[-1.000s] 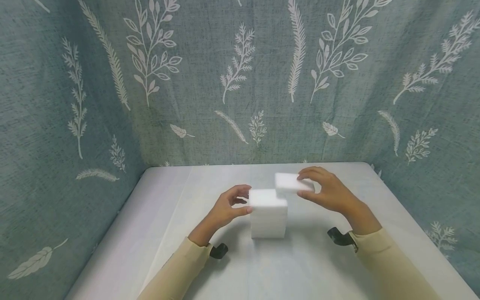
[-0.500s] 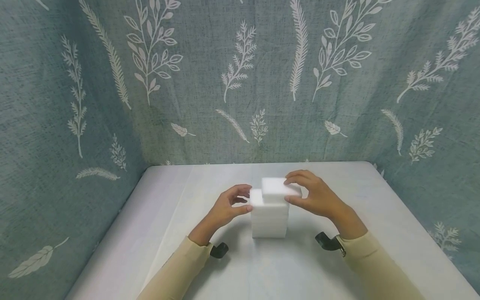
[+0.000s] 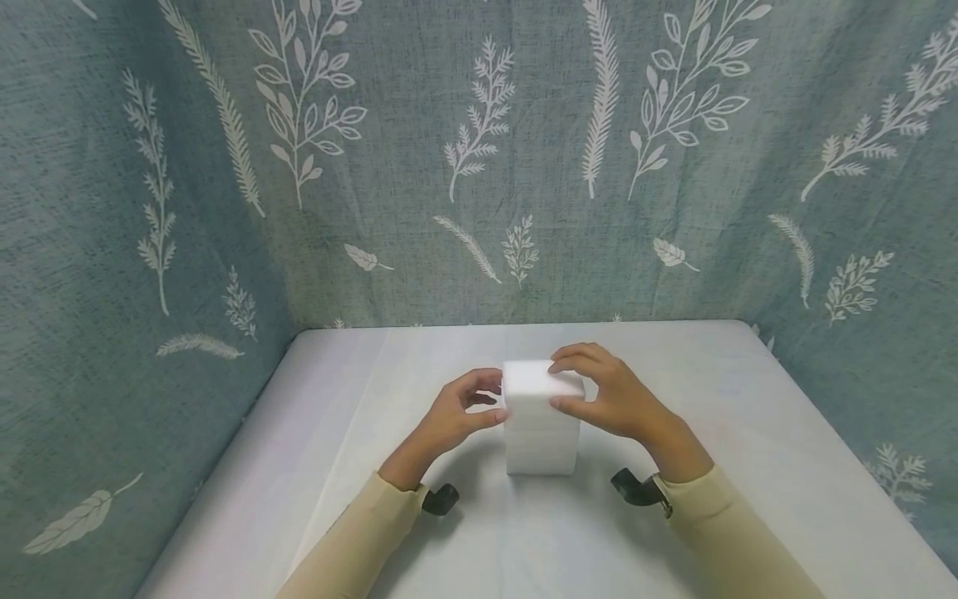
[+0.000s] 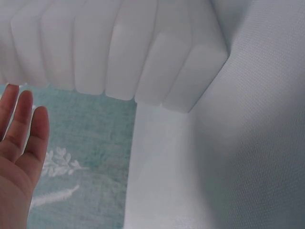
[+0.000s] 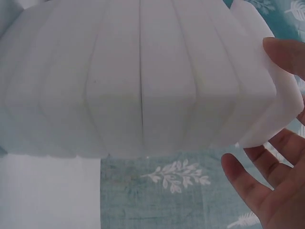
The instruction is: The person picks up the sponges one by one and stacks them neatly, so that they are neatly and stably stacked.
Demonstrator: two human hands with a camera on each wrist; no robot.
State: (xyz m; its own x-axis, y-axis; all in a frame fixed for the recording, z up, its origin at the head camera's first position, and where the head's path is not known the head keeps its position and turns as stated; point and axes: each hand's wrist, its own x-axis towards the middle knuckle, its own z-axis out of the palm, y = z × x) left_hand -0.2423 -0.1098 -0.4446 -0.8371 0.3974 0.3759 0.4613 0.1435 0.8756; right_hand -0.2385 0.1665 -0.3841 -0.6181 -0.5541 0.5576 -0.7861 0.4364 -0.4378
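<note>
Several white sponge-like blocks form an upright stack (image 3: 540,449) on the table, their seams clear in both wrist views. At its top lies one more white sponge block (image 3: 527,374), held at the right end by my right hand (image 3: 621,399), thumb in front and fingers behind. The right wrist view shows this top block (image 5: 287,107) slightly skewed against the stack below. My left hand (image 3: 449,412) is at the stack's upper left, thumb by the front edge and fingers toward the back. In the left wrist view the left hand's fingers (image 4: 35,138) are extended, fingertips right by the blocks.
The table (image 3: 374,366) has a pale cover. A grey-green curtain (image 3: 404,166) with white leaf prints surrounds its back and sides. Small black devices sit at the left cuff (image 3: 440,500) and right cuff (image 3: 636,488).
My right hand has carried the top block leftward and down, from beyond the stack's right side to over its top. The left hand has stayed almost still.
</note>
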